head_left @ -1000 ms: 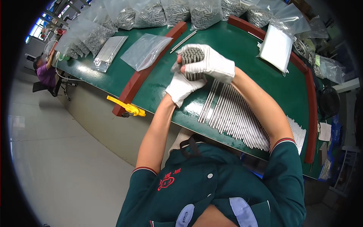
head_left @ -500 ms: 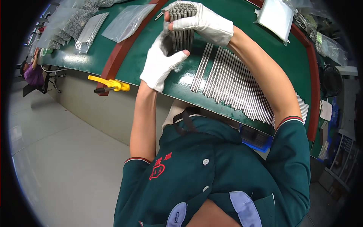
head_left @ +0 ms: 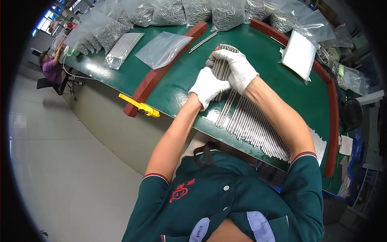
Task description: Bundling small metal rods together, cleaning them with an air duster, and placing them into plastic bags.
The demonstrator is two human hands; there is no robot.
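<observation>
Gloves of white cloth cover both your hands, which grip one bundle of thin grey metal rods [head_left: 223, 64] held just above the green bench [head_left: 278, 80]. Your right hand [head_left: 238, 68] wraps over the bundle's top, fingers curled tight; your left hand [head_left: 207, 85] clamps it from below. More loose rods [head_left: 258, 129] lie in a row beneath your forearms. Clear plastic bags of small metal parts [head_left: 173, 12] line the far edge, an empty flat clear bag [head_left: 163, 49] lies left, and a white flat packet [head_left: 299, 55] lies right.

Both forearms stretching forward, bare to short sleeves. Left hand [head_left: 207, 85] and right hand [head_left: 238, 68], both white-gloved, pressing together, fingers [head_left: 225, 54] curling closed, right hand lying over left.
</observation>
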